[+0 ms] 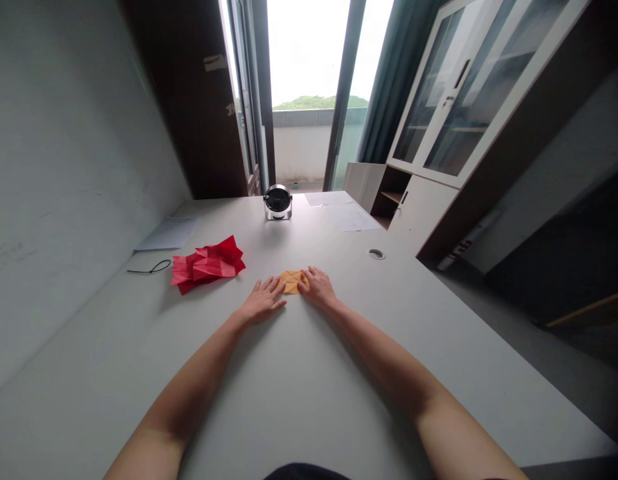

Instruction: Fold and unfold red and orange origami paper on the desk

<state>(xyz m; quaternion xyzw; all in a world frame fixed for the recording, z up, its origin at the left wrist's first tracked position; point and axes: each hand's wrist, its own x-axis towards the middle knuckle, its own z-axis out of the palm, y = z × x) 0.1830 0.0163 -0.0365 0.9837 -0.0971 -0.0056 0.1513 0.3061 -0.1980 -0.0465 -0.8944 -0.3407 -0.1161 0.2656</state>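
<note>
A small piece of folded orange paper (292,283) lies on the white table between my hands, with crease lines across its top. My left hand (263,300) rests flat with its fingers spread, the fingertips touching the paper's left edge. At the right edge, my right hand (319,288) has its fingers bent and its thumb on the paper, holding it. Part of the right side is hidden under those fingers. To the left of my left hand sits a creased sheet of red paper (209,264), partly raised off the table.
A black cord loop (151,268) lies left of the red paper, with white sheets (167,233) behind it by the wall. A round silver-and-black device (277,202) stands at the far edge. More papers (359,219) and a cable hole (376,254) are on the right.
</note>
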